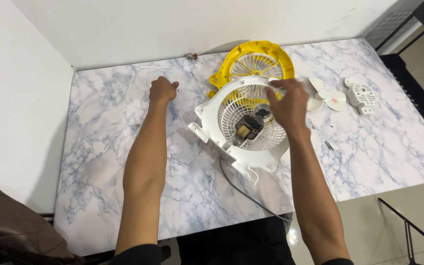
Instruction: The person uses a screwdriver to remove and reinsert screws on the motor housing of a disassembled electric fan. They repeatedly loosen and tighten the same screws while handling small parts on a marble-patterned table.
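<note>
A white fan housing (231, 147) with a round grille and a small motor (248, 128) in its middle stands tilted on the marble table (114, 162). My right hand (286, 104) grips its upper rim. Behind it lies a yellow fan grille (256, 54). My left hand (162, 91) is closed into a fist on the table left of the housing; whether it holds something small I cannot tell. A grey cord (246, 194) runs from the housing toward the table's front edge.
A white fan blade (326, 95) and a white back cover (361, 94) lie to the right. Small screws (329, 145) sit near my right forearm. A thin rod (155, 67) and a small metal part (192, 57) lie by the wall. A black frame (408, 78) stands at right.
</note>
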